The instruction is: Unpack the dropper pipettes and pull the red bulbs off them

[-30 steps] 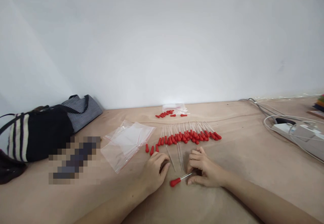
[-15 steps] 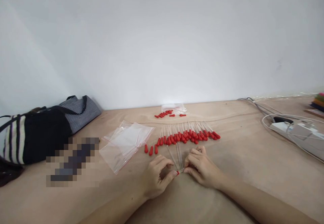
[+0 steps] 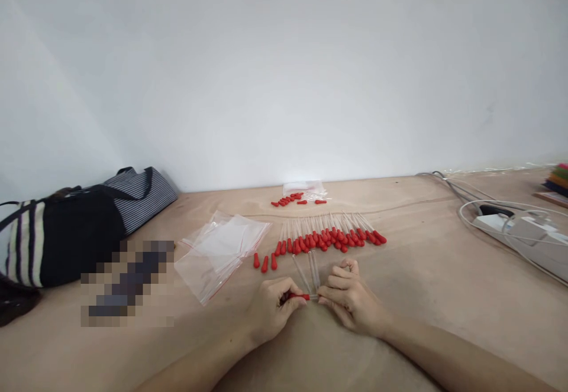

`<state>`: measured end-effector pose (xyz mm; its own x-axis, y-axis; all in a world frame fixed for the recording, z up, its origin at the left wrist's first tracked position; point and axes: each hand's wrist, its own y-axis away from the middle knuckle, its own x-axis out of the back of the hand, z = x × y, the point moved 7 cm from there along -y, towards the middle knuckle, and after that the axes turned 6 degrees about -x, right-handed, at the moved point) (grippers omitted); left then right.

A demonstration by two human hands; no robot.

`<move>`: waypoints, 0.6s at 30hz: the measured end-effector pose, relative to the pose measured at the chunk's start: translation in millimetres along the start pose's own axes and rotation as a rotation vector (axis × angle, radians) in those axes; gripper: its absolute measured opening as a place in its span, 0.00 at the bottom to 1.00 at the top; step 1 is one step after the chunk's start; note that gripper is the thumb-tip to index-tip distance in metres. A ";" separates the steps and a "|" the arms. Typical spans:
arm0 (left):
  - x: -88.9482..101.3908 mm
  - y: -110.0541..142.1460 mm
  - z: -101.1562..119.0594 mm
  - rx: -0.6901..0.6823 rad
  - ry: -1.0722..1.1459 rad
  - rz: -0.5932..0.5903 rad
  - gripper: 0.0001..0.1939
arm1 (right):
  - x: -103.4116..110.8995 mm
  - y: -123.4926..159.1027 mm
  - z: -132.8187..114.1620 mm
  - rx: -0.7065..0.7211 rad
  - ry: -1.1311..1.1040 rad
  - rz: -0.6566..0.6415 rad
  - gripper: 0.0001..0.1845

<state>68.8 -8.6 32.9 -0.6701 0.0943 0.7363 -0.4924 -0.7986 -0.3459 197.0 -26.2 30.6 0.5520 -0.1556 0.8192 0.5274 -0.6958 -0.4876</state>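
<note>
Both hands together low at centre: left hand (image 3: 270, 312) pinched on a red rubber bulb (image 3: 296, 296), right hand (image 3: 350, 300) pinched on the clear glass tube (image 3: 314, 296) meeting it, the pair held just above the table (image 3: 421, 274) and just short of a few loose tubes (image 3: 310, 268). Risks, largest first: thin glass likely to snap under a bent or forced push, with fingertips right at the break; a skewed bulb liable to seat crooked or slip off the end; a forearm or wrist sweeping forward able to scatter the row of finished droppers (image 3: 331, 237) near beyond, or roll the three spare bulbs (image 3: 264, 261) toward the stack of zip bags (image 3: 219, 247); loose tubes hard to see against the wood, easy to press on. Further back, a small heap of bulbs (image 3: 295, 198) with a packet; at the right, cables and a white power strip (image 3: 510, 223); at the left, a striped bag (image 3: 84, 223). No brand, label or readable writing anywhere; one patch left of the bags blurred out.
</note>
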 end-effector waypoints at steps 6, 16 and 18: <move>23.1 14.3 -39.7 0.119 -0.017 0.156 0.09 | 10.2 9.5 37.6 -0.162 0.020 0.048 0.12; 80.4 24.1 -61.2 0.123 -0.208 0.467 0.10 | 0.5 10.0 49.4 -0.321 0.063 0.130 0.13; 82.9 23.0 -66.0 0.145 -0.270 0.442 0.10 | 0.6 8.6 47.3 -0.327 0.094 0.149 0.13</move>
<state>-34.6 20.1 47.6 -0.6202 -0.4102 0.6687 -0.1015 -0.8032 -0.5869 232.4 0.9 12.6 0.5378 -0.3254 0.7777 0.2025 -0.8456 -0.4938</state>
